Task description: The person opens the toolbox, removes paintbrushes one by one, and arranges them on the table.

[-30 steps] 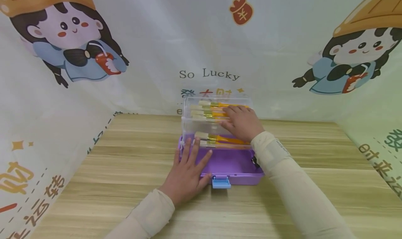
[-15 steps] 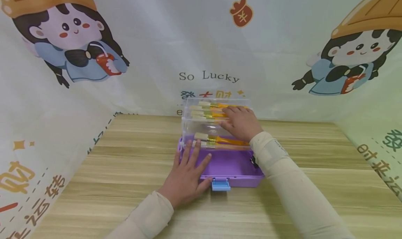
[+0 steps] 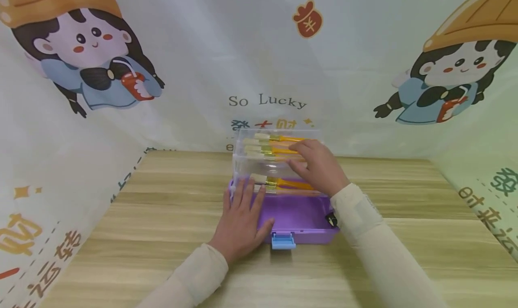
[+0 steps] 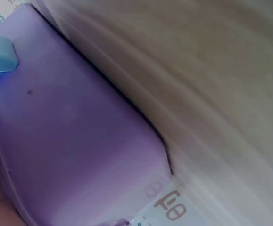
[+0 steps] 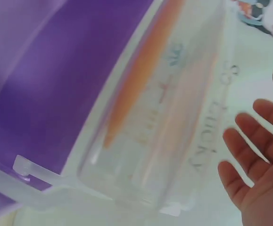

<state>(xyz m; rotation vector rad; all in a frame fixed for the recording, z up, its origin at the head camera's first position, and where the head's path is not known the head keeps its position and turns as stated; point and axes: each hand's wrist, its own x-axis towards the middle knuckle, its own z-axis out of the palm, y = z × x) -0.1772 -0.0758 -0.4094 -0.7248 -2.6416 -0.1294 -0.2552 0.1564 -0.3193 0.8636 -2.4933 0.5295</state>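
A purple box (image 3: 299, 211) with a light-blue latch (image 3: 283, 241) stands unfolded on the table. Two clear trays rise at its back. Several paintbrushes (image 3: 269, 150) with pale bristles and orange handles lie in the upper tray (image 3: 238, 157), and more paintbrushes (image 3: 279, 183) lie in the lower one. My left hand (image 3: 240, 227) rests over the box's left side, fingers extended. My right hand (image 3: 321, 166) is at the right end of the trays, over the brush handles. In the right wrist view its fingers (image 5: 247, 153) are spread and relaxed, apart from the tray, holding nothing.
The wood-grain table (image 3: 170, 209) extends on both sides of the box. A white printed cloth (image 3: 194, 87) hangs close behind the trays and along both sides. A small black piece (image 3: 332, 219) shows under my right wrist.
My right hand has drawn slightly right and toward me from the upper tray's brushes. The left fingers have shifted a little closer together. Brushes and box look the same.
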